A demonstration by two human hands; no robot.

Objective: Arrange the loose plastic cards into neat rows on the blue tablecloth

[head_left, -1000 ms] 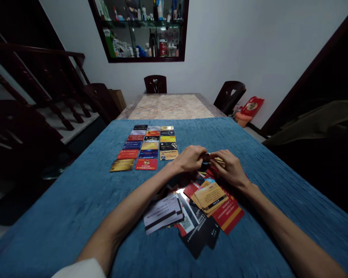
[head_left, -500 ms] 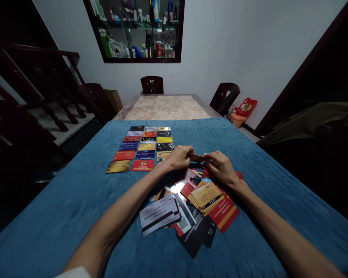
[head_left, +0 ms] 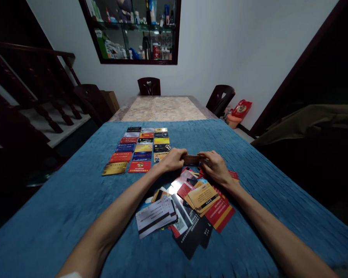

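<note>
A dark brown-gold card (head_left: 191,160) is held up on edge between both hands, just beyond a loose pile. My left hand (head_left: 174,159) is closed on its left end, beside the laid-out rows. My right hand (head_left: 215,165) pinches the right end with thumb and fingers. Below them lies the overlapping pile, with a yellow card (head_left: 203,199), a silver card (head_left: 154,218) with a dark stripe, a red card (head_left: 220,215) and a black card (head_left: 191,237). Left of my hands, several cards lie in three columns, a red card (head_left: 139,166) and a gold card (head_left: 115,168) nearest me.
A blue cloth (head_left: 75,204) covers the near part of the table, with a patterned tabletop (head_left: 162,108) beyond. Dark wooden chairs (head_left: 220,99) stand around it. A wall cabinet (head_left: 133,42) is behind, and a red bag (head_left: 241,109) sits at right.
The card between my hands has turned so more of its face shows. My view has shifted slightly right; the rows and pile lie as before.
</note>
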